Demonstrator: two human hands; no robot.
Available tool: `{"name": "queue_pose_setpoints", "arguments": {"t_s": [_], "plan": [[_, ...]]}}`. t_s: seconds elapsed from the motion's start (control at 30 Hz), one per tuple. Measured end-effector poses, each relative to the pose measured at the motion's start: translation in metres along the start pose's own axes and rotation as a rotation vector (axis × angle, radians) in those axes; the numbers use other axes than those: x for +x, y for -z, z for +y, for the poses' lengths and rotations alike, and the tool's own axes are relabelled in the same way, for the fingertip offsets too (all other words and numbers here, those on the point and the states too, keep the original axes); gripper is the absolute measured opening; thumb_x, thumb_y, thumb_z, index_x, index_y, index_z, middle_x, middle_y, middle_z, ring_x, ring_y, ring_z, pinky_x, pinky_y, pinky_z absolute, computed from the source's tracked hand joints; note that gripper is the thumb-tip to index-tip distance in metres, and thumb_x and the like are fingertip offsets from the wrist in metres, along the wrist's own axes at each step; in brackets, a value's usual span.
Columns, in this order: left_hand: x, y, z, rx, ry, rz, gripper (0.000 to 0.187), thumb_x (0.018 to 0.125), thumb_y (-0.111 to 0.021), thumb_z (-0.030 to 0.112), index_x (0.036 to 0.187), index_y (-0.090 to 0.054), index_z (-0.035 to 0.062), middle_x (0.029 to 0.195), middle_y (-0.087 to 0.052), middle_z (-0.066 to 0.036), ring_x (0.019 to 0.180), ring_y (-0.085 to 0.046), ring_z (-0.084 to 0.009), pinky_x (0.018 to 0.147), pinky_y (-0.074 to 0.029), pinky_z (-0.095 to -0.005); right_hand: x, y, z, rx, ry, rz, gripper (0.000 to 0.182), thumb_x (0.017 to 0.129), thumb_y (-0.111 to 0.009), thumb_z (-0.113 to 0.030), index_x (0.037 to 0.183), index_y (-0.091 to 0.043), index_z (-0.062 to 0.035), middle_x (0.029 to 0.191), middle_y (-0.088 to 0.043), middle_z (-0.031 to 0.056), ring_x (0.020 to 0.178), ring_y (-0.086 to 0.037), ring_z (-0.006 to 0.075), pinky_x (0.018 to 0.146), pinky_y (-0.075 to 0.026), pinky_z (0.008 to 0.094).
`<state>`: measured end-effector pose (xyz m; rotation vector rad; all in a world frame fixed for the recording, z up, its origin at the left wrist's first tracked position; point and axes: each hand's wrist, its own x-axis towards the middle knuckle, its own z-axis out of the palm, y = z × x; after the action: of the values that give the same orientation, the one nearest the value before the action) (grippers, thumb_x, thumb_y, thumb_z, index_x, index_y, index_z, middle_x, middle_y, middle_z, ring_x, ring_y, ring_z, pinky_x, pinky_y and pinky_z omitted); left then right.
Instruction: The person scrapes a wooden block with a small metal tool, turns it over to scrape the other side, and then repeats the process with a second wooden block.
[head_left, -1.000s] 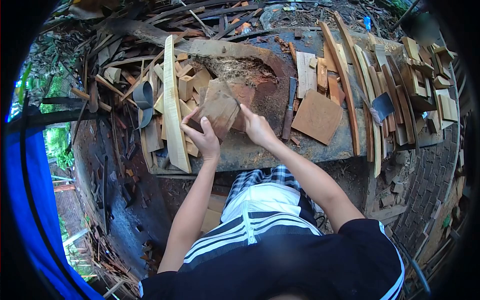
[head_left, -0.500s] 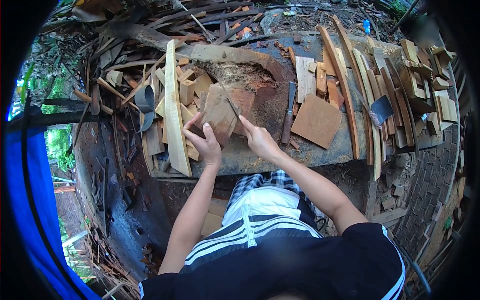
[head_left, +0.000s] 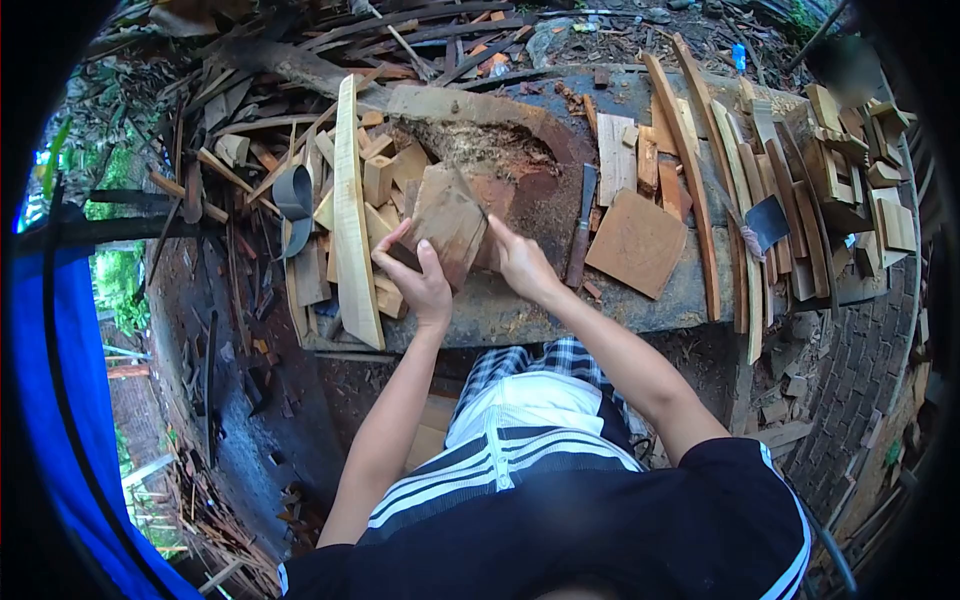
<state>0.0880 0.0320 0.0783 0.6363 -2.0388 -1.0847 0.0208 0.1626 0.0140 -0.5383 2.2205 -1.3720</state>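
Tilted up over the worktable is a squarish wooden block (head_left: 445, 222) with darker grain on its right side. My left hand (head_left: 424, 288) grips its lower left edge, thumb on the near face and fingers reaching round the side. At the block's right edge my right hand (head_left: 523, 266) is closed around a thin, dark blade-like tool (head_left: 472, 193), seen nearly edge-on along the upper right of the block. The tool's handle is hidden in the fist. Behind the block lies a hollowed log slab (head_left: 480, 105).
Right of my hands lie a long knife (head_left: 580, 225) and a flat square board (head_left: 638, 243). A pale curved plank (head_left: 352, 215) and wood offcuts (head_left: 378, 180) are on the left. Long curved strips (head_left: 685, 180) and stacked blocks (head_left: 840, 150) occupy the right side.
The tool in my right hand has swung from across the block's face toward its right edge. My right hand has shifted slightly right, and the block has turned slightly in my left hand.
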Motion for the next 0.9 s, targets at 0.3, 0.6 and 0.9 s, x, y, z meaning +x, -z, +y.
{"name": "queue_pose_setpoints", "arguments": {"t_s": [0.3,0.6,0.9], "plan": [[-0.001,0.003,-0.002,0.003,0.032,-0.018,0.037,0.088,-0.053,0.012,0.118,-0.039,-0.0035,0.122,-0.051,-0.019,0.118,-0.049,-0.0286,0.108,-0.033,-0.0413,0.002,0.002,-0.007,0.036,-0.019,0.016,0.044,0.098,-0.041,-0.014,0.142,-0.044,-0.0074,0.091,-0.064,0.0335,0.088,-0.064,0.049,0.08,-0.051,0.0536],[-0.004,0.006,-0.007,0.044,-0.028,-0.026,0.035,0.091,-0.051,0.013,0.12,-0.04,-0.002,0.121,-0.051,-0.019,0.114,-0.051,-0.028,0.105,-0.036,-0.0409,0.011,0.002,-0.023,-0.045,0.057,-0.021,0.048,0.097,-0.04,-0.012,0.144,-0.043,-0.0117,0.089,-0.066,0.0301,0.082,-0.066,0.0461,0.075,-0.053,0.0542],[-0.002,0.001,-0.005,-0.034,0.024,-0.019,0.038,0.09,-0.053,0.014,0.121,-0.038,-0.0019,0.121,-0.05,-0.019,0.115,-0.051,-0.0281,0.105,-0.036,-0.0413,0.027,0.006,-0.033,0.05,-0.01,-0.076,0.044,0.099,-0.042,-0.013,0.143,-0.044,-0.0065,0.105,-0.063,0.0334,0.097,-0.064,0.0463,0.083,-0.052,0.0494]]}}
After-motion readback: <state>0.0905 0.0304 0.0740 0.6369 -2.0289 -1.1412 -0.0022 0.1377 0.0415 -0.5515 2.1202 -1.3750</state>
